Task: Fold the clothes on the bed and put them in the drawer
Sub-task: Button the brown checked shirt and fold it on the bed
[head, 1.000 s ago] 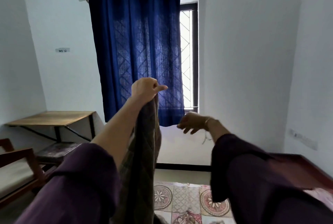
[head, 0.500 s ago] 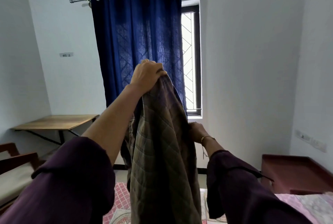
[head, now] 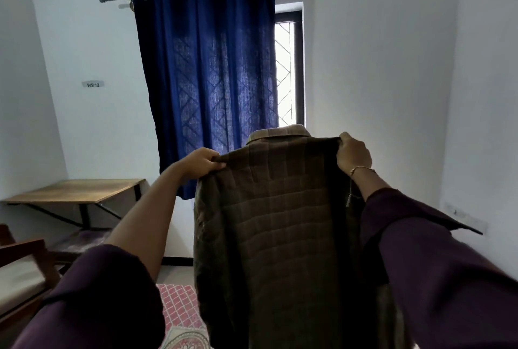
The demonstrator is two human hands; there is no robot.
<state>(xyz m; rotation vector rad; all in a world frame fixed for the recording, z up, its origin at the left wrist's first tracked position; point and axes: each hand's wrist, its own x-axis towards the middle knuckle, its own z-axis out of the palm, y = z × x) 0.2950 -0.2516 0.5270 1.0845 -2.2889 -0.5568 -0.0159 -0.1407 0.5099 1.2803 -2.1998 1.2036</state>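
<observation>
My left hand and right hand each clamp a shoulder of the checked shirt, hanging unfolded; folding and the drawer remain.

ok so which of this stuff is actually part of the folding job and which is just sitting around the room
Part of the job:
brown checked shirt, held up by its shoulders
left hand
right hand
patterned bedspread

Just there:
blue curtain
wooden table
wooden chair
window
</observation>
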